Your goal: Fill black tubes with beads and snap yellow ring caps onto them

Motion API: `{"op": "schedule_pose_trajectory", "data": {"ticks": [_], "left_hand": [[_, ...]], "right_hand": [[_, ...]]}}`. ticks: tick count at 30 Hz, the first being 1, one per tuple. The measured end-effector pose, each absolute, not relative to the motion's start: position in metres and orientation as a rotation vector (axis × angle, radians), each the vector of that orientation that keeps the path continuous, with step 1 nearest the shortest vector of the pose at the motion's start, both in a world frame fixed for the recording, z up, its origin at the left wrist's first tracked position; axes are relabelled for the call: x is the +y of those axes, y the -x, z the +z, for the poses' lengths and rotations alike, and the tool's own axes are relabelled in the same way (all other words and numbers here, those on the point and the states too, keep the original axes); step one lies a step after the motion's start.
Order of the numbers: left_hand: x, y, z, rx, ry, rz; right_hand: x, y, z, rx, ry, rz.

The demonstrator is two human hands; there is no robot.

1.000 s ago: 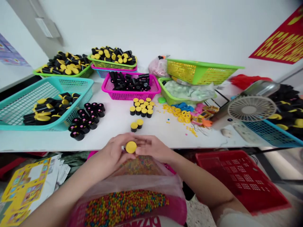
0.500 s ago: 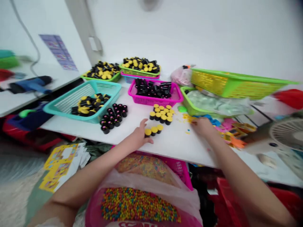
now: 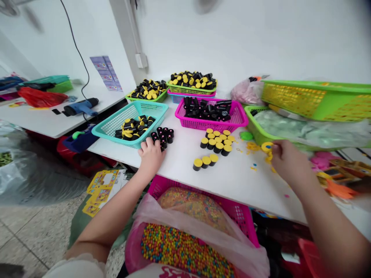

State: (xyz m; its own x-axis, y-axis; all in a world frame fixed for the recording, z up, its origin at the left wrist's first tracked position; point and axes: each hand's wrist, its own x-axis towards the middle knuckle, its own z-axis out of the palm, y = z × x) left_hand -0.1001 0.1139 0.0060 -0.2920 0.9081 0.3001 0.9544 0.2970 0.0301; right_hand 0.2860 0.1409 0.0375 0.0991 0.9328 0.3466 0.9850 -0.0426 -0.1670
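Observation:
My left hand (image 3: 151,156) reaches over the front of a group of upright black cylinders (image 3: 164,135) with pink centres; its fingers are curled around something I cannot make out. In my right hand (image 3: 285,156) a round yellow cap (image 3: 266,147) is pinched between thumb and fingers. Between the hands, three yellow-topped black cylinders (image 3: 205,161) stand in a short row. Behind them is a block of several more yellow-topped cylinders (image 3: 218,141). Loose yellow pieces (image 3: 253,146) lie left of my right hand.
A teal basket (image 3: 101,129) and a magenta basket (image 3: 185,121) hold black pieces. Green baskets (image 3: 319,87) stand at the right. Below the table edge is a bag of coloured beads (image 3: 185,247). A blue heat gun (image 3: 81,107) lies on the left table.
My left hand has moved left from the short yellow-topped row to the black cylinders. My right hand has lifted a yellow cap. The view has shifted left.

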Motion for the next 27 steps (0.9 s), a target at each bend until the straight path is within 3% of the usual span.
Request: {"op": "schedule_pose_trajectory", "data": {"ticks": [5,8,11,15,21,27], "left_hand": [[0.114,0.096,0.017,-2.352,1.760,-0.292],[0.100,0.090,0.034,-2.366,1.985,-0.359],[0.078,0.079,0.053,-2.234,2.613,-0.716],[0.051,0.061,0.064,-1.748,3.212,-1.353],[0.036,0.050,0.038,-1.422,3.149,-1.544],[0.032,0.037,0.008,-0.952,3.120,-1.948]], "right_hand": [[0.121,-0.263,0.048,-1.794,1.944,0.022],[0.104,-0.244,0.046,-1.754,1.659,0.224],[0.077,-0.207,0.048,-1.695,1.214,0.620],[0.044,-0.149,0.057,-1.589,0.996,1.034],[0.031,-0.129,0.042,-1.342,0.984,1.170],[0.025,-0.122,0.021,-1.314,0.972,1.215]]}}
